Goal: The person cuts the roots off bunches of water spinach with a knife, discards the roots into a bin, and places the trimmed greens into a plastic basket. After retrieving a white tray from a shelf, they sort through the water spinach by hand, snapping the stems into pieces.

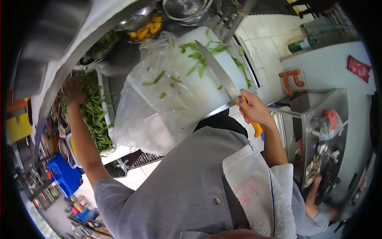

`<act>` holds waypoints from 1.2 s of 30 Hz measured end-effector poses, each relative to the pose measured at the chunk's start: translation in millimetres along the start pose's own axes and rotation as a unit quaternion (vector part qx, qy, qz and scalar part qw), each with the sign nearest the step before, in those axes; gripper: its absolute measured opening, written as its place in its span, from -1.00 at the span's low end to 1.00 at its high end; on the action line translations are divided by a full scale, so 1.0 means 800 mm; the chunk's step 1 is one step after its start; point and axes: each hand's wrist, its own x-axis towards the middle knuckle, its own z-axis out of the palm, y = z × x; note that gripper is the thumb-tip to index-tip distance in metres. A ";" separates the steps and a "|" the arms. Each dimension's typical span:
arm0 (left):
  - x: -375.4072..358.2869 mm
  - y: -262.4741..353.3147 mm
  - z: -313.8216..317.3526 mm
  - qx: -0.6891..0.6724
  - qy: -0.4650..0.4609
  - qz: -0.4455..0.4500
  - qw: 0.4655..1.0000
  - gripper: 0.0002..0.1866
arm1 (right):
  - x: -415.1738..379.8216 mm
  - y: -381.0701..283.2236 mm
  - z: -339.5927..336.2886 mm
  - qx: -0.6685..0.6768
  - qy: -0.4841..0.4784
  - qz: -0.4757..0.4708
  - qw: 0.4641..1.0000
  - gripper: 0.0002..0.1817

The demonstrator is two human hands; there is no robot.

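Note:
My right hand (253, 107) is wrapped round the yellow handle of a large knife (221, 73), whose blade lies over a white cutting board (187, 67). Cut green leaves (199, 57) are scattered on the board. My left hand (74, 91) reaches to the far end of a white basket (105, 91) heaped with leafy greens (94, 115); it is blurred, so its fingers cannot be made out. Between the two hands a clear plastic bag (147, 107) covers part of the board, with a few green pieces on it.
Metal bowls (185, 8) and a bowl of orange chunks (149, 30) stand at the back. A blue container (65, 174) is at the lower left. On the right are a steel sink (314, 107), a green bottle (302, 44) and another person's arm (312, 199).

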 end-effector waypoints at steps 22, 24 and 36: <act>-0.272 0.344 -0.131 -0.356 0.156 0.180 0.904 -0.34 | 0.074 0.076 -0.015 -0.389 0.059 -0.208 0.896 -0.78; -0.239 0.390 -0.174 -0.360 0.163 0.208 0.895 0.01 | 0.063 0.082 -0.030 -0.356 0.036 -0.198 0.912 -0.79; -0.117 0.568 -0.132 -0.381 0.171 0.199 0.887 -0.23 | -0.051 0.136 -0.117 -0.017 0.045 -0.023 0.999 -0.78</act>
